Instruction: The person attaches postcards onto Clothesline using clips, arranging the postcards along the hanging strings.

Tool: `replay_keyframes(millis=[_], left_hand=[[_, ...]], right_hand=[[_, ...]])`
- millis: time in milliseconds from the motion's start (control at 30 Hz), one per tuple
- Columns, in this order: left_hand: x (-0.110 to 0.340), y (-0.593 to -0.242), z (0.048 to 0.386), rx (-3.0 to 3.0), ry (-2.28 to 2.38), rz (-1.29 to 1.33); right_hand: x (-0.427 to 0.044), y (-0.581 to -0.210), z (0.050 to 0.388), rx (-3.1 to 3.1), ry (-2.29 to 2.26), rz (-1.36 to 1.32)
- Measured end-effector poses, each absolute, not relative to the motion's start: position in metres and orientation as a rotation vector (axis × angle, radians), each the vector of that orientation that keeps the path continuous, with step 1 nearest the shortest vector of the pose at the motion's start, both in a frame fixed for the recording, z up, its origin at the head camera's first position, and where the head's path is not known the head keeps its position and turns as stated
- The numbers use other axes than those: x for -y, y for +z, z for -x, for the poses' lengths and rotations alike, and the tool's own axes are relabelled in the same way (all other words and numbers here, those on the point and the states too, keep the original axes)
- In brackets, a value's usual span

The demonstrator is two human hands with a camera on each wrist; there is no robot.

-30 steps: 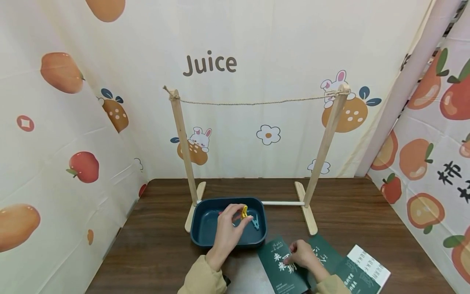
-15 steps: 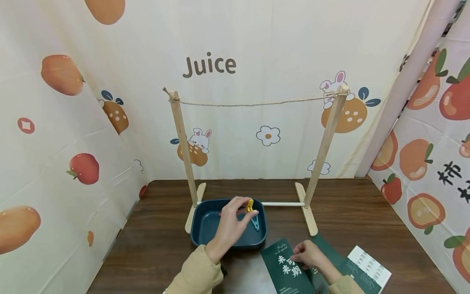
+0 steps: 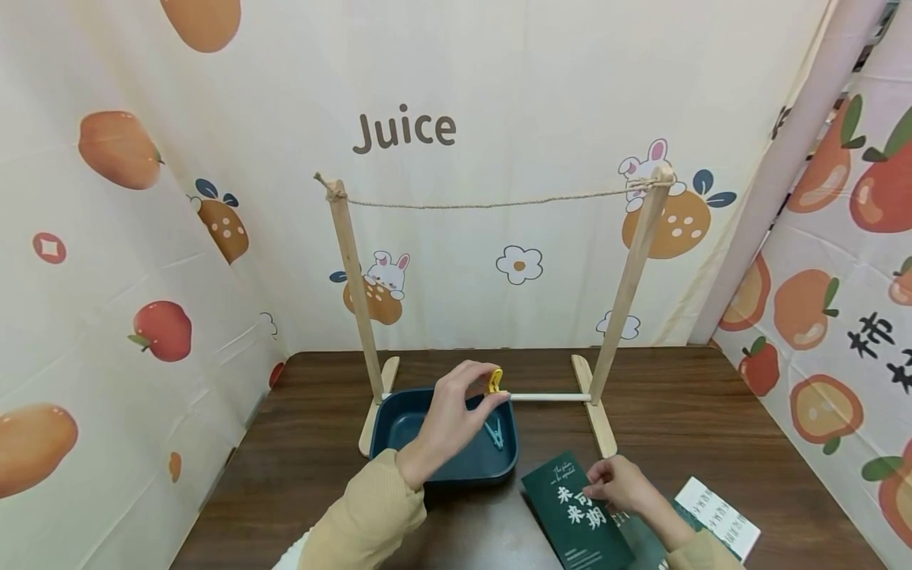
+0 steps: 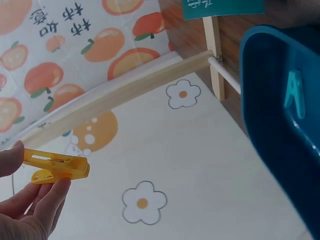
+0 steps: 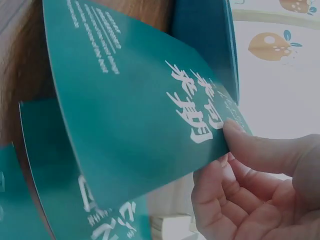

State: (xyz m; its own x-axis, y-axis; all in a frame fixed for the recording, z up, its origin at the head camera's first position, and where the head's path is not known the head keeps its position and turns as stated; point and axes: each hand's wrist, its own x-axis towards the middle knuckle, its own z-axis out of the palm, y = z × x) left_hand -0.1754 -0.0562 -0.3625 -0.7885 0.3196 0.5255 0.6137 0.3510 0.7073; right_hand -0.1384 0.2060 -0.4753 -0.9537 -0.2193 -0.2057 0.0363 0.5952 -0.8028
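Note:
Between thumb and fingers my left hand point(image 3: 456, 404) pinches a yellow clothespin point(image 4: 60, 166), held above the right part of a dark blue plastic basin point(image 3: 399, 423). A light blue clothespin point(image 3: 495, 433) lies in that basin. My right hand point(image 3: 621, 484) grips the edge of a green card with white writing point(image 3: 570, 514), thumb on its front and fingers behind, as the right wrist view shows. The card is tilted and raised over other green cards point(image 5: 42, 130), which it partly hides.
Behind the basin stands a wooden frame point(image 3: 630, 293) with a twine line point(image 3: 492, 206) tied across its top and a white rod point(image 3: 549, 397) low down. A white-and-green card point(image 3: 720, 511) lies at the right on the brown table point(image 3: 285, 475). Printed curtains surround it.
My left hand has risen and moved slightly right with the yellow clothespin. My right hand has drawn the green card to the right and lifted it off the others.

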Motion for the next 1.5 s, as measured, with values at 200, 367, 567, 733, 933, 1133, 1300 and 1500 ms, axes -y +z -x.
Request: replay_keyframes(millis=[200,367,567,733,933,1133,1300,1500], left_hand=[[0.053,-0.344,0.177,2.323,-1.448,0.867],[0.051,-0.325,0.177,2.317,-1.471,0.885],[0.048,-0.285,0.163,2.279,-1.539,0.933],[0.046,-0.276,0.169,2.274,-1.540,0.944],[0.041,-0.274,0.185,2.250,-1.504,0.969],[0.035,-0.254,0.189,2.209,-1.510,0.993],[0.030,-0.239,0.192,2.196,-1.491,1.012],[0.023,-0.224,0.200,2.186,-1.505,1.002]], right_hand=[[-0.217,-0.461,0.139,-2.564,-1.305,0.208],[-0.225,-0.445,0.142,-2.580,-1.323,0.244],[-0.232,-0.428,0.147,-2.658,-1.283,0.192],[-0.238,-0.413,0.152,-2.715,-1.253,0.189],[-0.243,-0.393,0.157,-2.752,-1.229,0.177],[-0.247,-0.373,0.164,-2.771,-1.218,0.190],[-0.251,-0.356,0.168,-2.791,-1.203,0.223],[-0.254,-0.339,0.174,-2.825,-1.176,0.254]])
